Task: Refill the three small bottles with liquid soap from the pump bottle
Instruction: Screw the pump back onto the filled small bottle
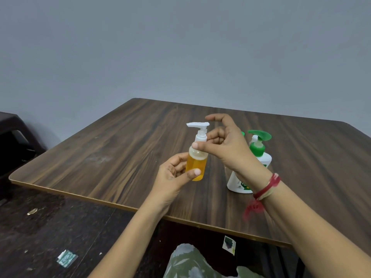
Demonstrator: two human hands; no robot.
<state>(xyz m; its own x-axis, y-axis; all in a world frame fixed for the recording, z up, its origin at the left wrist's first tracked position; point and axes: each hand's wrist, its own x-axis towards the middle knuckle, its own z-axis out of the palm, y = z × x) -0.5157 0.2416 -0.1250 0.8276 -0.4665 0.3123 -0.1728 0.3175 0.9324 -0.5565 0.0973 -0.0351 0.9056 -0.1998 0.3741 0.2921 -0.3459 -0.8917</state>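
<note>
Small bottle [196, 165] is held up over the near edge of the table, between the person's two hands. Behind everything is a plain grey wall [180, 47]. The table [100, 147] is big and flat, dark brown wood with stripes in it and a thin pale edge with round corners. The big pump bottle [264, 160] stands on it to the right, just behind the right wrist. It is smooth white plastic with a green pump top shaped like a leaf, and its label has green on it, but the words are too small to read. The left hand [172, 177] wraps around the bottom half of the small bottle, thumb across the front. The right hand [224, 145] pinches its white neck with thumb and curled fingers, and one finger sticks out above the pump. The small bottle is clear, round and upright, nearly full of orange soap, with a white pump top. A red thread band [267, 187] is tied on the right wrist. Two paper scraps [67, 257] lie on the dark floor.
</note>
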